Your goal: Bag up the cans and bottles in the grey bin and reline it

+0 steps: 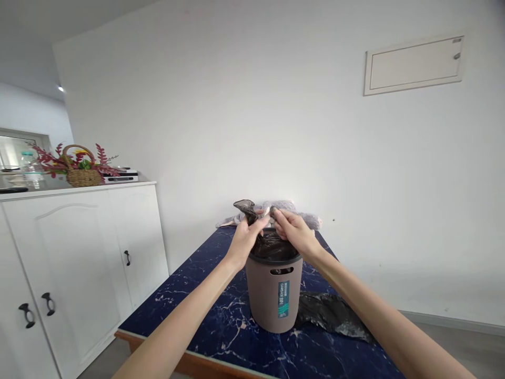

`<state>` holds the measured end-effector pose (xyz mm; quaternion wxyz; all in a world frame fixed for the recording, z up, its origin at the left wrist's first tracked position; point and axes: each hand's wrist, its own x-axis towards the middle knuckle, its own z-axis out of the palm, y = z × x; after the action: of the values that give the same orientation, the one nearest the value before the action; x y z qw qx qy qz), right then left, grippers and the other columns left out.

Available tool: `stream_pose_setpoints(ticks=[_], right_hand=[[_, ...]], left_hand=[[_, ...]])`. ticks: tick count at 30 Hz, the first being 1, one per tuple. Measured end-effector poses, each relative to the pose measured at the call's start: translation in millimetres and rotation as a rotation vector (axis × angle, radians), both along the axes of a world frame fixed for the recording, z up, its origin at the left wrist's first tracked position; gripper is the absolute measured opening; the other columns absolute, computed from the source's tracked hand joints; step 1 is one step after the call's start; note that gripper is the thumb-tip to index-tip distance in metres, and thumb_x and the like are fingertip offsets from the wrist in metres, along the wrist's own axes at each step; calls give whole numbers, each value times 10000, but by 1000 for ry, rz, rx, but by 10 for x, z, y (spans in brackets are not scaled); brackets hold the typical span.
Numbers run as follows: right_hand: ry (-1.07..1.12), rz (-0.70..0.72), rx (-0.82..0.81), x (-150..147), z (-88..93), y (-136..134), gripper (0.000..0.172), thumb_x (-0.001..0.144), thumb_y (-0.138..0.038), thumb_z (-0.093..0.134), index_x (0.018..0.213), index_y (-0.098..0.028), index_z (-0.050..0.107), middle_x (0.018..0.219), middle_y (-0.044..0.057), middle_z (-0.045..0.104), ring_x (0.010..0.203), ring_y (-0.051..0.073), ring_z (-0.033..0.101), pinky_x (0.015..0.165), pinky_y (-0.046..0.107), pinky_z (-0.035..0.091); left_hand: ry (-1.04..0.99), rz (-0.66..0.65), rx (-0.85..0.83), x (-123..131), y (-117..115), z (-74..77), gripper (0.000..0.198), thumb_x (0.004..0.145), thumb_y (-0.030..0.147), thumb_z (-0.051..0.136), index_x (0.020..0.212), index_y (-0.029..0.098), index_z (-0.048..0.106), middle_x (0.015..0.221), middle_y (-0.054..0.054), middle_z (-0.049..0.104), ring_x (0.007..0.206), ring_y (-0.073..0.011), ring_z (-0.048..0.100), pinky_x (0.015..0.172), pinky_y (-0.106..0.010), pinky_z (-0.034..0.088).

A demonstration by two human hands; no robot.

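Note:
A brownish-grey garbage bin (272, 300) with a dark rim and a blue-green label stands upright on the table. Inside its mouth lies a black plastic garbage bag (274, 246), its gathered top drawn up between my hands. My left hand (248, 236) grips the bag's neck above the rim, and a loose end of plastic sticks out past the thumb. On the other side, my right hand (291, 227) pinches a dark twist of the bag, close to the left fingertips. The lower part of the bag is hidden inside the bin.
Another black plastic bag (329, 316) lies flat right of the bin on the blue marble-patterned table (213, 295). Grey plush fabric (282, 205) rests at the table's far end by the wall. A white cabinet (82, 252) at left bears a flower basket (83, 176).

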<state>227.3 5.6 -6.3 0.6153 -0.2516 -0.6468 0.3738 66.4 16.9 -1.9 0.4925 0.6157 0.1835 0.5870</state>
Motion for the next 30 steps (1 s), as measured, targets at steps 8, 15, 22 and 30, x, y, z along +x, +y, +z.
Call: stream_pose_setpoints(ticks=[8,15,22,30], right_hand=[[1,79,-37,-56,-49,-61,561,908,-742,659,1125,-297,394,611,-127,371,518,94,263,509,239,220],[-1,187,-134,-36,-36,-90,628,882,-733,708,1144,-317,317,638,-143,342,526,84,225,534,228,207],[-66,191,-161,64,-39,-178,486,918,-710,681,1061,-273,525,757,-42,553,685,154,456,641,295,359],[116,101,-185,80,-94,-15,524,821,-727,760,772,-234,591,633,-58,414,623,142,465,728,337,510]], left_hand=[[14,98,-62,77,88,-81,484,740,572,907,961,154,805,842,-45,739,736,-154,591,689,-276,425],[125,-24,-76,54,115,-72,458,700,550,940,899,163,798,892,-66,771,803,-185,641,740,-293,454],[-47,133,-152,82,74,-27,474,627,541,973,728,171,694,691,7,634,651,-125,531,608,-267,390],[16,108,-42,14,47,-18,570,805,756,755,792,196,647,604,72,328,573,-121,336,602,-287,354]])
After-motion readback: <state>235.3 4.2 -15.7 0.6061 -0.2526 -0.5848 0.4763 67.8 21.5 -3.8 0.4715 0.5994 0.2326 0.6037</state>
